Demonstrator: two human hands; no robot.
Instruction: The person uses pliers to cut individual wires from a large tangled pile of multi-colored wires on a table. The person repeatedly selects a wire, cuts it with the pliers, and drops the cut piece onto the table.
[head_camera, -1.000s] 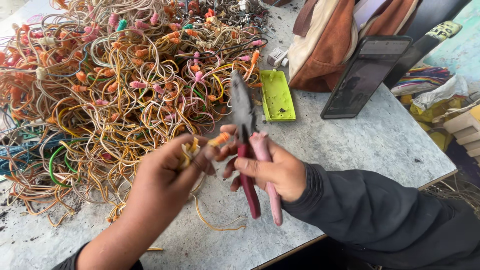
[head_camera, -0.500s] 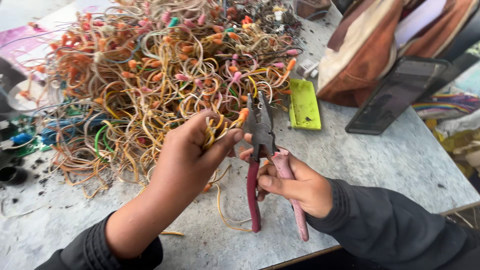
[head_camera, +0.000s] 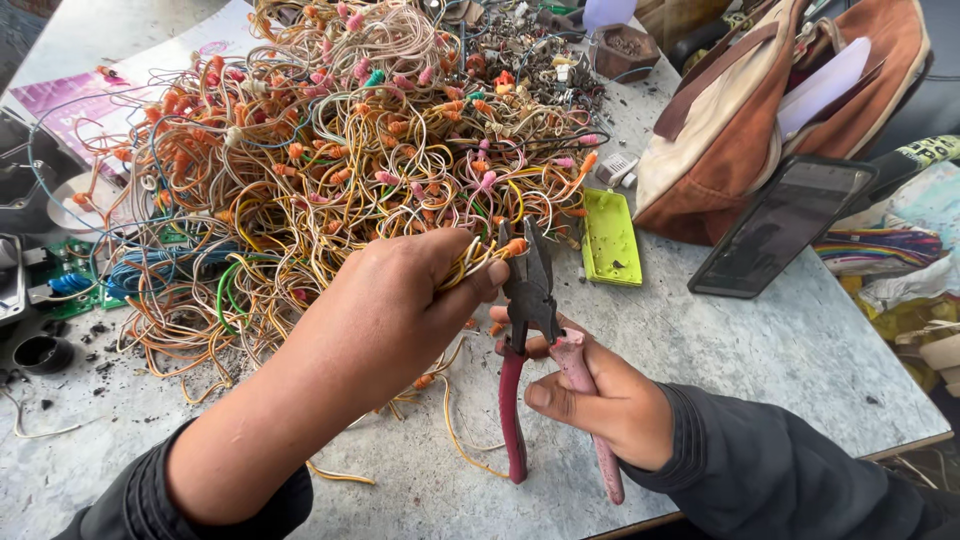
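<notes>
Left hand (head_camera: 395, 305) closed in a pinch on a small bundle of wires (head_camera: 470, 258) — yellow and white strands, ending in an orange connector tip (head_camera: 515, 246) that pokes out past the fingertips. Bundle held just above the table (head_camera: 760, 350), at the near edge of the large wire heap (head_camera: 330, 150).

Right hand (head_camera: 600, 395) wrapped around the handles of the pliers (head_camera: 527, 330); fingers curled on the pink handle, red handle left free beside the palm. Pliers upright, head uppermost, dark jaws parted and set right at the orange tip; contact cannot be told for certain.

Heap: tangled orange, yellow, white, blue and green wire with orange and pink caps, spread over the far left of the table. Lime-green flat tray (head_camera: 610, 238) just right of the pliers head. Brown and cream bag (head_camera: 740, 130) further right, dark phone (head_camera: 780, 225) leaning against it. Green circuit board (head_camera: 70, 285) at the left edge — partly under wires.
</notes>
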